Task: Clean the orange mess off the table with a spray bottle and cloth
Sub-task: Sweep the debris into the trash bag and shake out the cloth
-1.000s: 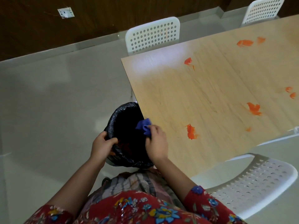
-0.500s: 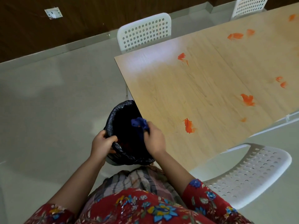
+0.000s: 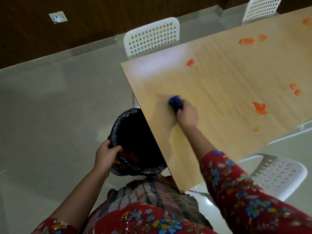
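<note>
Wiping works best if the right hand [image 3: 187, 115], clenched around the blue cloth [image 3: 175, 102], presses it flat and sweeps each orange smear [image 3: 259, 108] toward the desk [image 3: 211, 132] edge above the bin [image 3: 135, 142]. That arm reaches forward over the desk, cloth on bare wood near the left edge, while the left hand [image 3: 106, 153] grips the bin's black liner rim; no spray bottle is in view.

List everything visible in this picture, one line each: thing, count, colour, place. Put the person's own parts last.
table: one, light wood, centre right
orange smears: about eight, scattered across the table's right half
cloth: one, blue, on the table in the right grip
bin: one, black liner, at the table's near-left edge
chairs: three, white perforated, around the table
wall socket: one, white, dark wall top left
left hand: gripping the bin rim
right hand: clutching the cloth
</note>
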